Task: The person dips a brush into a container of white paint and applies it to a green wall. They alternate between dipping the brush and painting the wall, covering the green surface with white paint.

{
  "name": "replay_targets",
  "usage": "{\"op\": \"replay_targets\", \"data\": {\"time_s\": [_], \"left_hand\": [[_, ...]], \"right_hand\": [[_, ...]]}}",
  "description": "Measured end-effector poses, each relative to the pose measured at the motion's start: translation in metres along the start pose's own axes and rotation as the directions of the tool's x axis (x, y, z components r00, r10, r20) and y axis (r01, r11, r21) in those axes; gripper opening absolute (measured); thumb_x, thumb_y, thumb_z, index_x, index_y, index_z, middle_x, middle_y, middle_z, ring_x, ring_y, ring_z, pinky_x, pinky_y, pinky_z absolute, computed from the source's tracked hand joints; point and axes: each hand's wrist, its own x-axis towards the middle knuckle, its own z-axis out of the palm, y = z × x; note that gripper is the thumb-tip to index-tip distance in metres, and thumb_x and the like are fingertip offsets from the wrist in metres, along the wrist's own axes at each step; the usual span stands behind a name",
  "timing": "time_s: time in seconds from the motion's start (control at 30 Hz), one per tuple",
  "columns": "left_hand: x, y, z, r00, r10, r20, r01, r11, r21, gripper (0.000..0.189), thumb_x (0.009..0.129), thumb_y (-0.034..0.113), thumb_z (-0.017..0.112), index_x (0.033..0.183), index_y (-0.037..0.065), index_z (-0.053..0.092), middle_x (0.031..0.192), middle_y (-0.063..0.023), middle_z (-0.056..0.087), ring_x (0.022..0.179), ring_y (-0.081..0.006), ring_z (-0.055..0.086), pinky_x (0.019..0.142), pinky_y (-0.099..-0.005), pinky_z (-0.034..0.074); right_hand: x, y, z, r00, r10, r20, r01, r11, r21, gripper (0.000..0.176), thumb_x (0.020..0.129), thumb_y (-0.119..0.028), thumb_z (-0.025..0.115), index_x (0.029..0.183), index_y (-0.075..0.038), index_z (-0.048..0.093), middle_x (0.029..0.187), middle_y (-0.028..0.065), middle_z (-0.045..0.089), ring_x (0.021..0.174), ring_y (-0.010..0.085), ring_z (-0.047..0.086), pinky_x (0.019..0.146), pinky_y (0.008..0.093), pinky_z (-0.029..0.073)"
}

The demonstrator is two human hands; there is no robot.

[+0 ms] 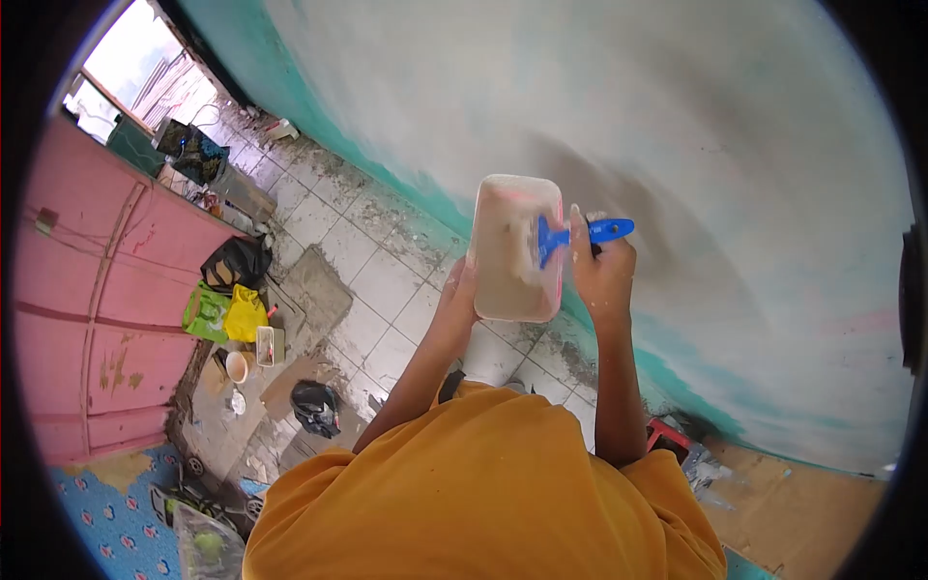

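My left hand [465, 289] grips the left side of a white rectangular plastic tub [492, 242], its fingers hidden beneath it. Pale, whitish paint [507, 253] coats the inside of the tub. In my right hand [606, 273] is a paintbrush with a blue handle [611, 230], fingers closed round it and the thumb stretched along it. The brush's bristle end points left into the tub, over the paint near the right wall. Beyond the tub rises a wall [677, 106] with whitish paint over turquoise; turquoise still shows along its lower edge.
Dirty white floor tiles [387, 282] run along the wall's foot. By the pink partition [126, 251] at left lie a black bag [237, 263], a yellow bag [246, 314], a small bucket [239, 365] and cardboard. A red and black object [669, 437] sits at lower right.
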Motion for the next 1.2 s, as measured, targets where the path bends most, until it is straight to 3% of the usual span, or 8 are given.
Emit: {"op": "replay_targets", "data": {"time_s": [0.17,0.37,0.47,0.67,0.77,0.97,1.07,1.2], "left_hand": [[0.027,0.024,-0.036,0.996,-0.04,0.073,0.041,0.999,-0.007,0.073,0.1,0.06,0.037,0.15,0.007,0.027,0.14,-0.0095,0.046,0.125,-0.0193,0.05,0.099,-0.0353,0.047],[0.046,0.032,-0.062,0.99,-0.071,0.121,0.063,0.996,0.07,0.066,0.102,0.051,0.039,0.149,0.007,0.028,0.14,-0.0102,0.047,0.125,-0.0185,0.051,0.097,-0.0334,0.049],[0.05,0.041,-0.071,0.98,-0.095,0.175,0.098,0.995,-0.011,0.062,0.104,0.047,0.039,0.149,0.006,0.029,0.138,-0.0099,0.048,0.125,-0.0181,0.052,0.096,-0.0336,0.05],[0.058,0.036,-0.076,0.976,-0.091,0.2,0.09,0.996,0.013,0.061,0.101,0.051,0.043,0.143,0.008,0.035,0.129,-0.0068,0.052,0.116,-0.0146,0.056,0.09,-0.0299,0.052],[0.057,0.045,-0.071,0.981,-0.083,0.174,0.09,0.995,-0.037,0.064,0.1,0.053,0.044,0.143,0.007,0.034,0.127,-0.0061,0.053,0.112,-0.0122,0.056,0.085,-0.028,0.052],[0.06,0.031,-0.079,0.975,-0.08,0.207,0.069,0.996,0.06,0.061,0.101,0.052,0.044,0.142,0.008,0.035,0.125,-0.0045,0.053,0.11,-0.01,0.056,0.082,-0.0262,0.052],[0.055,0.039,-0.074,0.972,-0.094,0.216,0.097,0.995,-0.006,0.06,0.101,0.053,0.044,0.141,0.009,0.036,0.125,-0.0039,0.053,0.109,-0.0097,0.056,0.082,-0.0257,0.051],[0.051,0.037,-0.07,0.975,-0.078,0.208,0.085,0.996,-0.026,0.061,0.1,0.054,0.043,0.14,0.009,0.037,0.123,-0.0033,0.054,0.106,-0.0093,0.057,0.08,-0.025,0.051]], "right_hand": [[0.002,-0.016,0.037,0.987,0.013,0.161,-0.031,0.994,0.108,0.026,0.094,-0.018,0.064,0.077,0.0,0.064,0.057,0.0059,0.057,0.051,0.0092,0.052,0.051,0.0285,0.041],[0.017,-0.027,0.063,0.995,0.024,-0.102,-0.017,0.997,0.07,0.026,0.092,-0.022,0.065,0.075,-0.002,0.065,0.057,0.0105,0.06,0.049,0.0216,0.059,0.05,0.0337,0.044],[0.01,-0.028,0.065,0.999,-0.024,0.029,0.023,0.999,0.025,0.025,0.092,-0.022,0.065,0.075,-0.003,0.065,0.058,0.0107,0.061,0.048,0.0237,0.059,0.049,0.034,0.044],[0.027,-0.029,0.07,0.987,0.043,-0.154,-0.063,0.989,-0.13,0.024,0.09,-0.021,0.064,0.073,-0.004,0.065,0.06,0.0112,0.062,0.049,0.0275,0.059,0.049,0.0347,0.044],[0.015,-0.018,0.077,1.0,-0.026,-0.004,0.026,0.999,-0.043,0.024,0.091,-0.021,0.063,0.073,-0.004,0.064,0.059,0.011,0.061,0.05,0.0273,0.059,0.05,0.0349,0.045],[0.027,-0.035,0.071,0.975,-0.007,-0.222,-0.015,0.995,-0.099,0.023,0.09,-0.019,0.065,0.073,-0.004,0.063,0.059,0.0109,0.061,0.051,0.0269,0.06,0.051,0.0356,0.046],[0.017,-0.033,0.072,0.999,-0.044,-0.005,0.044,0.998,-0.038,0.021,0.089,-0.019,0.066,0.074,-0.003,0.064,0.06,0.0115,0.061,0.051,0.0273,0.06,0.051,0.0355,0.046],[0.01,-0.018,0.063,0.995,0.014,-0.102,-0.02,0.998,-0.061,0.025,0.092,-0.019,0.066,0.075,-0.001,0.065,0.055,0.0092,0.058,0.048,0.0185,0.059,0.049,0.0298,0.043]]}}
